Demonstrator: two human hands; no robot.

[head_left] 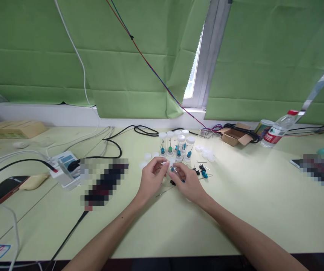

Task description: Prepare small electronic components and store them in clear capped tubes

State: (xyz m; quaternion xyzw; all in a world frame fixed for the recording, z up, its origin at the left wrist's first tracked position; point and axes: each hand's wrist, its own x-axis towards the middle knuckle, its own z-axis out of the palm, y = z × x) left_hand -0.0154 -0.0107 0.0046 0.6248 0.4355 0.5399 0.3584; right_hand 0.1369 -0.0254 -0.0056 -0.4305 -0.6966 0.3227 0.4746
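The fingers of the left hand (152,177) and right hand (189,181) are pinched on a small clear tube (173,169) at the centre of the frame, teal showing in it; the exact grip is too small to tell. A loose pinch could let the tube slip or its contents drop. Just right of the right hand lie loose black and teal clips (204,174) and thin rods, which its heel or wrist could sweep aside. Just above the fingertips stand capped tubes (178,153), close together; a raised knuckle might topple several. White lids (207,153) lie to their right, light enough to be knocked. Farther out, a box (232,136) and bottle (276,130) sit upper right, well apart.
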